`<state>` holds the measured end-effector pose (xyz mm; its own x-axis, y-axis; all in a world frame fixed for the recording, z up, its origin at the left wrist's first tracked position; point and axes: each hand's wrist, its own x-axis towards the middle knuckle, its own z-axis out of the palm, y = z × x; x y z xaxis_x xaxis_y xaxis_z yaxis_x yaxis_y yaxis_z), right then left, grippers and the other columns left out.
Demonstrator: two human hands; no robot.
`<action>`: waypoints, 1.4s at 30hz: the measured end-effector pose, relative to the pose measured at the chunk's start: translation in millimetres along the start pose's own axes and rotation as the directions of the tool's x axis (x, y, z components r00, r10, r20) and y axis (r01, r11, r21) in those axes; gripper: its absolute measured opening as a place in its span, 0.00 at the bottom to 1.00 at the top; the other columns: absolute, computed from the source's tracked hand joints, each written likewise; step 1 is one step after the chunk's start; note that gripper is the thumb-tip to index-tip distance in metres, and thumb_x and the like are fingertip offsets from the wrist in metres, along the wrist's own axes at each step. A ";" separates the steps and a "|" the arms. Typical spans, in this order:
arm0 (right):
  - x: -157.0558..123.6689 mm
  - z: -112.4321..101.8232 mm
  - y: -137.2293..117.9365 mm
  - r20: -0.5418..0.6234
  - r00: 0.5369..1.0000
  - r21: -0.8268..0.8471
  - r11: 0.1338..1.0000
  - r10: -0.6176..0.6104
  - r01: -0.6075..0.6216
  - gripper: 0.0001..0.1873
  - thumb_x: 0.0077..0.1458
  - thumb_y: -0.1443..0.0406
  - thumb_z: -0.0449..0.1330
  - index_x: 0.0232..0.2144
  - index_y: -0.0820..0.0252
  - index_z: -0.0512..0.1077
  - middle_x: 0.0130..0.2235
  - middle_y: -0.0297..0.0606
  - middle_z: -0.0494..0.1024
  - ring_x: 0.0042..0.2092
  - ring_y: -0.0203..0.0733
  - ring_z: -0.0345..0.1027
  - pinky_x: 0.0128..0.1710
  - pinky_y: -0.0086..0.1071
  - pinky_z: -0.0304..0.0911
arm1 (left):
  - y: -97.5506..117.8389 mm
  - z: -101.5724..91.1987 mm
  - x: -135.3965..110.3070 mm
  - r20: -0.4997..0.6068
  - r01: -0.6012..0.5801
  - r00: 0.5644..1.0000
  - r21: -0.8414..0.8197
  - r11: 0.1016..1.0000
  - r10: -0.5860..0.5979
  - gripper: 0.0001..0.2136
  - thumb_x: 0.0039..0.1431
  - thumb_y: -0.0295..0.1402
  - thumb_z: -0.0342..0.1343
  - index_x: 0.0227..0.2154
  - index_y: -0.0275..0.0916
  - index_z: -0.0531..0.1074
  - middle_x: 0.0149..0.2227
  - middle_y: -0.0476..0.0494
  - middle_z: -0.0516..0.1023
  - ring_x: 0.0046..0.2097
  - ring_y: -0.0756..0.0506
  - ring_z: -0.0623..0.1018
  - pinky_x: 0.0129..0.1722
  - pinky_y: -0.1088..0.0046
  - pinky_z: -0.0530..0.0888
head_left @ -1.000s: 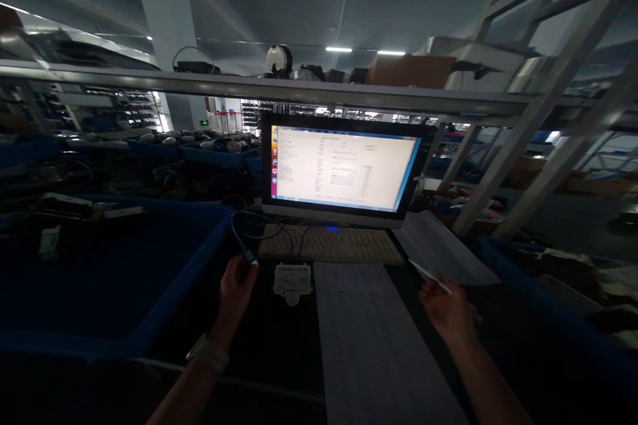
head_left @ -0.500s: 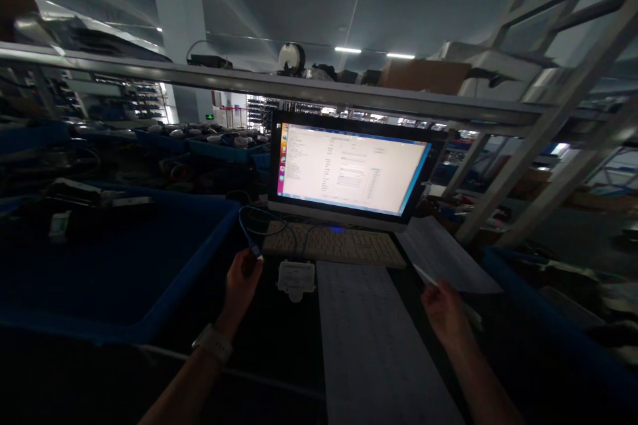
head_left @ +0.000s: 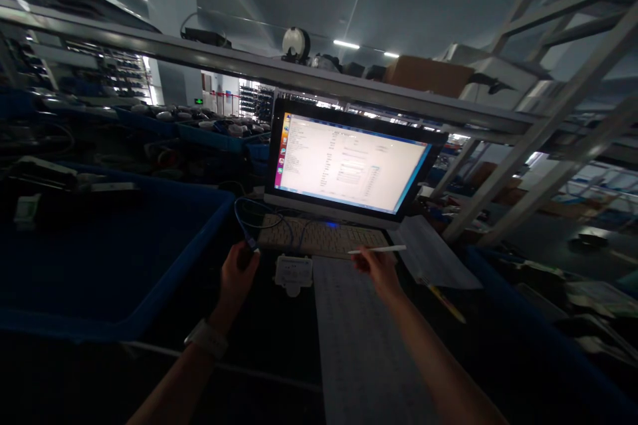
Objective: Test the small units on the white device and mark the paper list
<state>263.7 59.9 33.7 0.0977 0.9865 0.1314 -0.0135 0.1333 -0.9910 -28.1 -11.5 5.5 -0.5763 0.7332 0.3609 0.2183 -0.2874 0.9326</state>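
Two hands at a dim workbench, low centre of frame.
The left hand (head_left: pixel 238 273) pinches the plug end of a blue cable (head_left: pixel 248 236) just left of a small white box (head_left: pixel 293 272). The right hand (head_left: pixel 377 267), apart from it, grips a white pen (head_left: pixel 377 250) level over the keyboard (head_left: pixel 323 236), below the lit monitor (head_left: pixel 349 163).

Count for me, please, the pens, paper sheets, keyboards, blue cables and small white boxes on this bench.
Pens: 2, white pen, yellow pen
Paper sheets: 2, long sheet, side sheet
Keyboard: 1
Blue cable: 1
Small white box: 1
Total: 7
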 end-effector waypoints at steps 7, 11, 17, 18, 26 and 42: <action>-4.4 45.3 29.2 0.043 0.997 -0.224 0.971 -0.070 0.078 0.16 0.35 0.51 0.61 0.18 0.56 0.68 0.18 0.34 0.71 0.23 0.41 0.64 0.22 0.32 0.57 | -1.4 0.4 -1.2 0.010 0.031 0.999 -0.036 0.999 -0.031 0.16 0.42 0.41 0.58 0.34 0.38 0.68 0.34 0.43 0.76 0.37 0.44 0.77 0.38 0.66 0.74; -13.9 47.5 37.6 0.032 0.991 -0.353 0.927 -0.126 0.129 0.11 0.38 0.55 0.57 0.17 0.55 0.66 0.18 0.34 0.69 0.25 0.42 0.64 0.28 0.33 0.58 | -5.6 1.4 -0.9 0.026 0.072 0.997 -0.099 0.992 -0.070 0.17 0.42 0.40 0.59 0.35 0.37 0.67 0.35 0.42 0.76 0.37 0.44 0.77 0.38 0.66 0.74; -16.6 49.2 35.4 0.108 0.986 -0.465 0.870 -0.130 0.165 0.10 0.37 0.55 0.54 0.17 0.55 0.64 0.17 0.32 0.67 0.23 0.40 0.62 0.26 0.31 0.55 | -8.7 1.3 -0.9 0.023 0.064 0.998 -0.099 0.993 -0.062 0.18 0.42 0.41 0.59 0.36 0.38 0.67 0.33 0.44 0.76 0.35 0.45 0.77 0.37 0.67 0.74; -16.6 49.7 35.0 0.118 0.984 -0.476 0.863 -0.130 0.171 0.10 0.37 0.56 0.53 0.17 0.56 0.64 0.17 0.32 0.67 0.23 0.40 0.62 0.26 0.31 0.55 | -8.6 1.2 -0.9 0.022 0.062 0.998 -0.095 0.994 -0.060 0.18 0.42 0.40 0.59 0.36 0.38 0.67 0.34 0.44 0.76 0.35 0.45 0.77 0.37 0.67 0.74; -17.9 50.8 35.0 0.173 0.976 -0.516 0.832 -0.133 0.204 0.10 0.40 0.56 0.52 0.18 0.56 0.64 0.18 0.32 0.67 0.23 0.39 0.63 0.24 0.30 0.54 | -7.2 2.0 -1.9 0.026 0.066 0.998 -0.113 0.991 -0.064 0.17 0.43 0.40 0.59 0.36 0.37 0.67 0.35 0.43 0.76 0.37 0.45 0.77 0.38 0.66 0.74; -17.0 44.9 33.5 0.192 0.953 -0.338 0.895 -0.235 0.289 0.22 0.54 0.49 0.45 0.35 0.60 0.68 0.27 0.39 0.76 0.26 0.41 0.68 0.26 0.32 0.62 | -9.1 1.9 0.9 -0.014 0.048 0.999 -0.011 0.999 -0.048 0.18 0.42 0.41 0.58 0.36 0.37 0.68 0.35 0.41 0.77 0.37 0.44 0.77 0.39 0.64 0.74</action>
<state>216.9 51.9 -0.5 -0.0945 0.9269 0.3633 0.3530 0.3724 -0.8583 -29.0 -7.0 -2.7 -0.5975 0.7373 0.3153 0.1819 -0.2583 0.9488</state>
